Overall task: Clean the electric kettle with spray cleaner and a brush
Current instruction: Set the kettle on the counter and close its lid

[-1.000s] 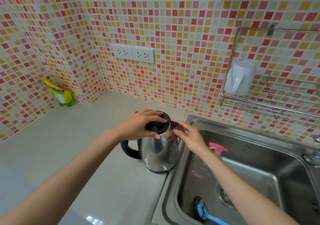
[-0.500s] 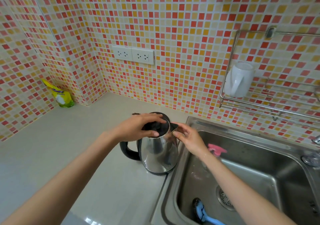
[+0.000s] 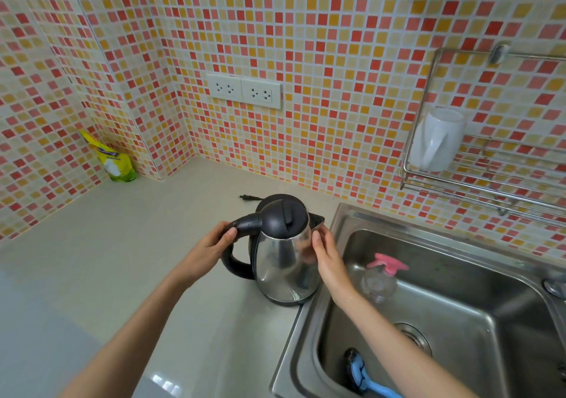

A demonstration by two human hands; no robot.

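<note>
Our left hand (image 3: 208, 250) has come off the lid (image 3: 284, 216) and now wraps the handle (image 3: 245, 224) of the kettle (image 3: 284, 262). The right hand (image 3: 329, 262) lies flat-fingered on the steel under the spout, and the kettle stands on the counter (image 3: 122, 244) between both hands, at the sink (image 3: 288, 354) rim. We'd lift by the handle, right hand steadying, toward the spray bottle (image 3: 382, 275) just beyond our right fingers. No brand is readable, and the yellow pouch (image 3: 118, 160) far left of our fingers is blurred.

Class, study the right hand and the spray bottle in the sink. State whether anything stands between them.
Nothing visible does. The right hand rests against the steel side of the kettle, and the spray bottle sits just beyond it in the sink, with only the sink's rim and open basin between them.
</note>
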